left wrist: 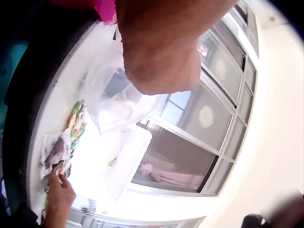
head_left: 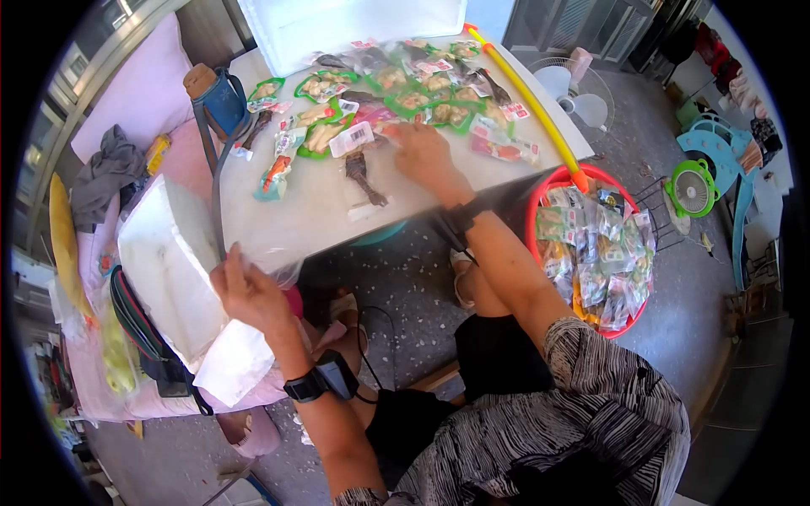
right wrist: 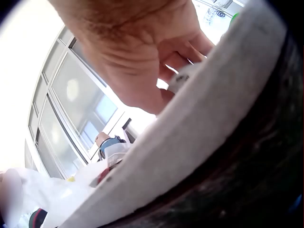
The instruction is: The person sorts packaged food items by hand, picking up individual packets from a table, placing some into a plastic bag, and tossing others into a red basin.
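My left hand (head_left: 253,293) is at the table's near left corner and holds a clear plastic bag (left wrist: 116,102), which spreads over the tabletop in the left wrist view. My right hand (head_left: 429,162) reaches over the table with fingers bent around a small packet with a whitish surface (right wrist: 183,78), mostly hidden by the palm. Just left of that hand lie a packet with a white barcode label (head_left: 352,140) and a packet with dark brown contents (head_left: 363,179). Several green-edged clear packets (head_left: 327,135) with pale contents lie beyond, in a loose heap.
A white foam box (head_left: 354,34) stands at the table's far side. A yellow tube (head_left: 527,97) lies along the right edge. Below it, a red basin (head_left: 535,221) holds many packets. At the left are a blue bottle (head_left: 221,105) and a white foam piece (head_left: 169,261).
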